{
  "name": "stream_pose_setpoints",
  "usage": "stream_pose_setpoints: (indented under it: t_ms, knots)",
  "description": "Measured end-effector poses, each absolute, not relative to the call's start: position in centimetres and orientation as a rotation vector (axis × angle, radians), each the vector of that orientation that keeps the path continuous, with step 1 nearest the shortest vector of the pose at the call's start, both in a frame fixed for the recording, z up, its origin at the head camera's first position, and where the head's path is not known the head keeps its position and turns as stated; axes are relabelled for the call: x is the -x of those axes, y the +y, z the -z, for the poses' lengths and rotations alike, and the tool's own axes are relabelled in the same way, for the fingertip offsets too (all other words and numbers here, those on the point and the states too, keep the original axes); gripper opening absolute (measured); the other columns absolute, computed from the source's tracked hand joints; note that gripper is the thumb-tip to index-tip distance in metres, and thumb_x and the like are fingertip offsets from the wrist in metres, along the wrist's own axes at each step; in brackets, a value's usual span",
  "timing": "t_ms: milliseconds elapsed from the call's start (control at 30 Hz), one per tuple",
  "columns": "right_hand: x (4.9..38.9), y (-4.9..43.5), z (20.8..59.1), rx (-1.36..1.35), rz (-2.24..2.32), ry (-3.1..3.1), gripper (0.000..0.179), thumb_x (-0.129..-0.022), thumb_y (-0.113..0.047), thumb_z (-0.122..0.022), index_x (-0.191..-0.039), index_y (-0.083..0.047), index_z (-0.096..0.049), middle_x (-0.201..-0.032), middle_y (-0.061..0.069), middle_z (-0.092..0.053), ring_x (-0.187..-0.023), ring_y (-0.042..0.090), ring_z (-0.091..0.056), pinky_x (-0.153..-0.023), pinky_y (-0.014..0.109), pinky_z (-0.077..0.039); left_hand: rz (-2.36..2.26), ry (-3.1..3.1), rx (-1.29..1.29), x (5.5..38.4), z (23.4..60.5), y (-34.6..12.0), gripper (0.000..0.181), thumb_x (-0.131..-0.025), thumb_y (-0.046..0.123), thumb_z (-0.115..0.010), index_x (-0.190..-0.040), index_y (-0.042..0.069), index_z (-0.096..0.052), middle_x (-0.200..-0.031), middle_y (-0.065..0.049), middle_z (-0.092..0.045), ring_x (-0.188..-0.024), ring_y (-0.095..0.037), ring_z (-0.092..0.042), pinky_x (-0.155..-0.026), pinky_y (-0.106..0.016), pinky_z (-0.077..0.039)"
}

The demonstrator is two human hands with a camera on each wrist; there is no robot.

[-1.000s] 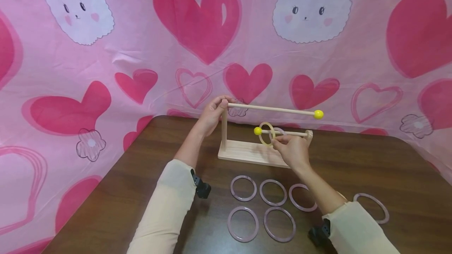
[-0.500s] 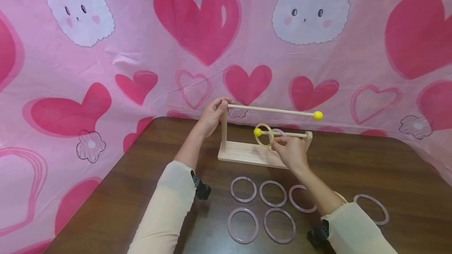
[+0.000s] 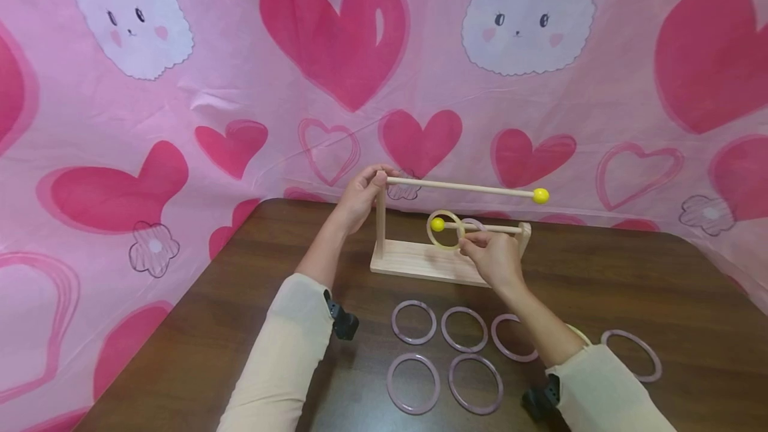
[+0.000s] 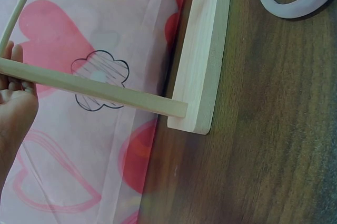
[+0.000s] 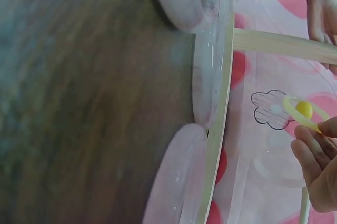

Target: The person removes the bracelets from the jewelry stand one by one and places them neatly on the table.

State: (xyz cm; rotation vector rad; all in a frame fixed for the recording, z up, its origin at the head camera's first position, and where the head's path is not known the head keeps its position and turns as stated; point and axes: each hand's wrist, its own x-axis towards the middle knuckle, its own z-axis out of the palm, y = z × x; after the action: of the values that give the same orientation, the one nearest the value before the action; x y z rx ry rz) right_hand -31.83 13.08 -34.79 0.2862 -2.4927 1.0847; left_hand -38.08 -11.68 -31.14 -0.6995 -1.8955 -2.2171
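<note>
My left hand (image 3: 360,199) holds the top of the left post of a wooden stand (image 3: 414,262). Its upper rod (image 3: 462,186) ends in a yellow ball at the right. The lower rod (image 3: 501,227), fixed to the right post, points left and also ends in a yellow ball (image 3: 438,225). Between thumb and fingers my right hand (image 3: 497,259) pinches a pale yellow ring (image 3: 429,232) by its right side. That ball shows inside the ring's outline, in the right wrist view too. A pale purple ring (image 3: 477,222) hangs on the lower rod, partly hidden by my fingers.
Several purple rings (image 3: 414,301) lie flat on the brown table (image 3: 288,239) in front of the stand. Another purple ring (image 3: 659,369) lies to the right. My right forearm partly covers a yellow ring (image 3: 579,333). A pink patterned cloth (image 3: 240,72) hangs behind.
The yellow ring in my right hand has turned to face the camera more, its left side shifting left past the lower ball. My left hand stays on the post.
</note>
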Motion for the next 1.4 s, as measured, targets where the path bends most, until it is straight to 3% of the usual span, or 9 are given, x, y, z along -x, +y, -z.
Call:
stream_pose_setpoints:
  t_ms: [133,367,633,733,900,1033,1400]
  knots:
    - [31.8,13.2,34.7,-0.284,-1.130,-2.514,0.013,-0.083,-0.012,-0.067,-0.087,-0.001,-0.073,-0.071,0.008,-0.069,-0.066,0.017,-0.062,-0.049,0.025,-0.039,2.228,-1.894,0.691,38.0,31.1,-11.8,0.035,-0.080,0.043,-0.054,-0.102,0.017,-0.056,-0.100,0.009,-0.059,-0.088,-0.012,-0.046,-0.070,-0.027,-0.035]
    - [31.7,13.5,34.7,-0.273,-1.403,-2.498,0.016,-0.086,-0.007,-0.064,-0.090,0.008,-0.070,-0.075,0.017,-0.068,-0.072,0.023,-0.067,-0.058,0.018,-0.049,2.227,-1.897,0.686,38.0,31.1,-11.8,0.038,-0.077,0.046,-0.056,-0.102,0.017,-0.057,-0.099,0.008,-0.060,-0.088,-0.012,-0.046,-0.071,-0.027,-0.035]
    - [31.5,14.1,34.4,-0.232,-1.799,-2.404,0.026,-0.088,-0.002,-0.061,-0.103,0.020,-0.059,-0.082,0.024,-0.066,-0.062,0.002,-0.064,-0.063,0.023,-0.051,2.231,-1.907,0.668,37.9,31.0,-11.7,0.034,-0.082,0.041,-0.054,-0.103,0.014,-0.056,-0.101,0.006,-0.059,-0.089,-0.012,-0.046,-0.072,-0.027,-0.035]
    - [31.4,14.4,34.2,-0.211,-1.918,-2.370,0.031,-0.089,-0.002,-0.059,-0.107,0.023,-0.054,-0.082,0.021,-0.067,-0.063,0.003,-0.064,-0.064,0.025,-0.052,2.225,-1.919,0.658,37.8,30.9,-11.7,0.034,-0.086,0.036,-0.052,-0.106,0.009,-0.055,-0.102,0.006,-0.059,-0.089,-0.012,-0.046,-0.072,-0.027,-0.035]
    - [31.1,15.1,34.0,-0.197,-2.054,-2.348,0.034,-0.090,-0.002,-0.057,-0.111,0.024,-0.050,-0.075,0.006,-0.069,-0.066,0.006,-0.066,-0.066,0.026,-0.052,2.232,-1.897,0.671,37.9,30.8,-11.7,0.028,-0.093,0.025,-0.048,-0.109,0.003,-0.054,-0.102,0.005,-0.062,-0.096,-0.013,-0.048,-0.081,-0.028,-0.035]
    - [30.9,15.7,34.1,-0.210,-2.127,-2.331,0.035,-0.091,-0.001,-0.056,-0.113,0.025,-0.047,-0.075,0.003,-0.069,-0.069,0.008,-0.066,-0.068,0.027,-0.052,2.245,-1.880,0.677,38.0,30.8,-11.7,0.022,-0.095,0.021,-0.047,-0.107,0.005,-0.056,-0.101,0.005,-0.062,-0.100,-0.014,-0.049,-0.086,-0.029,-0.034]
    - [29.8,16.9,34.0,-0.240,-2.195,-2.342,0.039,-0.091,-0.002,-0.055,-0.115,0.027,-0.043,-0.079,0.005,-0.069,-0.073,0.012,-0.067,-0.070,0.030,-0.052,2.238,-1.883,0.682,38.1,30.9,-11.6,0.025,-0.086,0.035,-0.052,-0.101,0.016,-0.058,-0.101,0.006,-0.062,-0.095,-0.015,-0.047,-0.079,-0.027,-0.035]
